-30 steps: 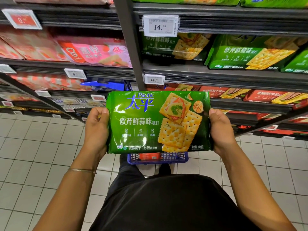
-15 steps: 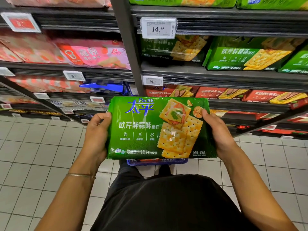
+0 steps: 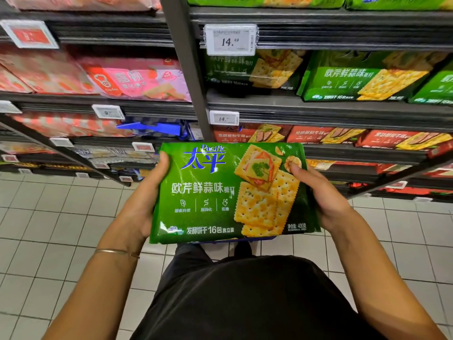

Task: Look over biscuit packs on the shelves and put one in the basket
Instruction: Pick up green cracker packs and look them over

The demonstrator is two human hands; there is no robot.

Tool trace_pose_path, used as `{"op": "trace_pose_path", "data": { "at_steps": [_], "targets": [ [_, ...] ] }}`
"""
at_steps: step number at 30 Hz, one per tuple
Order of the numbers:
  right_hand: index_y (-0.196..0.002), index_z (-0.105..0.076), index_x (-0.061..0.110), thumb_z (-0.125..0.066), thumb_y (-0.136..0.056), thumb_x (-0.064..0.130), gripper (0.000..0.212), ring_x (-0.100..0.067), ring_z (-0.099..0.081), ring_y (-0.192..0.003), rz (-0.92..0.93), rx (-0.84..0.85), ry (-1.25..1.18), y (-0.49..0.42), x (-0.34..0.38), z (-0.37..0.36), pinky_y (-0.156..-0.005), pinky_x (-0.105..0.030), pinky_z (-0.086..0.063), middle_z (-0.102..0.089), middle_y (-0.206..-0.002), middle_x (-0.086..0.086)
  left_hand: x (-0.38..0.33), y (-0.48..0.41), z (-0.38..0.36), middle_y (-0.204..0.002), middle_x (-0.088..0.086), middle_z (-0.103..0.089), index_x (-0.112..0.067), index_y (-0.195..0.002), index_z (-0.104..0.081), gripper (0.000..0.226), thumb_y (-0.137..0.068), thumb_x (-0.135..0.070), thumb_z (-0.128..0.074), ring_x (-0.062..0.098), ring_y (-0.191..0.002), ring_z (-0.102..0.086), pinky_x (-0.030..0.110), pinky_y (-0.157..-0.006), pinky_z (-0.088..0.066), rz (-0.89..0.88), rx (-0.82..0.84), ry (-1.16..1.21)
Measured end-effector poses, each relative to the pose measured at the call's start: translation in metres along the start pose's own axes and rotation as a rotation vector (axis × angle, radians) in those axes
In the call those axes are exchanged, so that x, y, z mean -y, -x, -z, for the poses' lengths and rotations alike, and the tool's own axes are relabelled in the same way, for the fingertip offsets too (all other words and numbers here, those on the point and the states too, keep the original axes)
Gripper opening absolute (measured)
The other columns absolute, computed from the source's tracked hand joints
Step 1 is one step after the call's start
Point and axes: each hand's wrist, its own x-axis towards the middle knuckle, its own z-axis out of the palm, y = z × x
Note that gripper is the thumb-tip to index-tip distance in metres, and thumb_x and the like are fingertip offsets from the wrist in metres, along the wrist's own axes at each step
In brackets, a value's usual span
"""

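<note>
Head view. Green pack [image 3: 228, 192] held label-up in front of the shelves [image 3: 318, 109], above the floor, between both hands. Left hand [image 3: 144, 204] grips its left edge: thumb on the front, fingers curled behind, unseen. Right hand [image 3: 326, 202] grips the right edge, thumb pressing near the top corner. The blue sliver under the pack's lower edge is probably the basket [image 3: 245, 239], though it is mostly hidden. Step judged: label check, then drop. To do it well: light grip since the crackers are likely brittle, pack level, lower straight over the basket, release both hands together.
</note>
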Motion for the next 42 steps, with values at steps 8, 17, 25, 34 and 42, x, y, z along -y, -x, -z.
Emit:
{"op": "trace_pose_path", "data": {
  "at_steps": [8, 17, 25, 34, 42],
  "targets": [
    [-0.140, -0.060, 0.024, -0.070, -0.086, 0.041, 0.058, -0.027, -0.073, -0.114, 0.039, -0.039, -0.002, -0.002, 0.003, -0.002, -0.085, -0.040, -0.060, -0.074, -0.127, -0.006, 0.001, 0.001, -0.012, -0.104, 0.015, -0.080, -0.014, -0.110, -0.081, 0.038, -0.078, -0.033, -0.077, 0.031, -0.087, -0.079, 0.046, -0.072, -0.065, -0.128, 0.022, -0.022],
    [-0.135, -0.067, 0.019, -0.051, -0.101, 0.056, 0.053, -0.033, -0.065, -0.128, 0.031, 0.006, -0.103, -0.002, 0.014, 0.012, -0.090, -0.042, -0.061, -0.068, -0.137, -0.015, -0.004, 0.005, -0.009, -0.108, 0.013, -0.080, -0.015, -0.106, -0.084, 0.033, -0.085, -0.037, -0.070, 0.031, -0.093, -0.079, 0.046, -0.074, -0.064, -0.138, 0.070, 0.136],
    [-0.144, -0.056, 0.010, -0.053, -0.087, 0.079, 0.089, -0.042, -0.050, -0.142, -0.032, 0.229, -0.459, -0.010, -0.008, 0.000, -0.110, -0.058, -0.042, -0.050, -0.155, -0.021, 0.008, 0.002, -0.027, -0.125, 0.014, -0.075, -0.017, -0.114, -0.081, 0.038, -0.088, -0.039, -0.066, 0.034, -0.107, -0.076, 0.052, -0.083, -0.063, -0.244, 0.049, 0.371],
    [-0.152, -0.047, 0.022, -0.070, -0.094, 0.037, 0.065, -0.036, -0.068, -0.121, -0.001, 0.124, -0.259, -0.024, -0.016, -0.039, -0.097, -0.058, -0.056, -0.066, -0.140, -0.014, 0.025, -0.009, -0.051, -0.138, 0.016, -0.068, -0.012, -0.136, -0.068, 0.070, -0.072, -0.027, -0.091, 0.033, -0.124, -0.068, 0.052, -0.097, -0.058, -0.274, 0.201, 0.299],
    [-0.156, -0.039, 0.022, -0.060, -0.094, 0.001, 0.069, -0.035, -0.058, -0.135, 0.373, 0.090, -0.217, -0.014, 0.003, -0.021, -0.103, -0.052, -0.055, -0.059, -0.148, -0.012, 0.005, -0.009, -0.020, -0.144, 0.009, -0.063, -0.009, -0.159, -0.036, 0.128, -0.056, -0.046, -0.101, 0.027, -0.127, -0.061, 0.045, -0.097, -0.056, -0.284, 0.226, 0.131]
  ]
}}
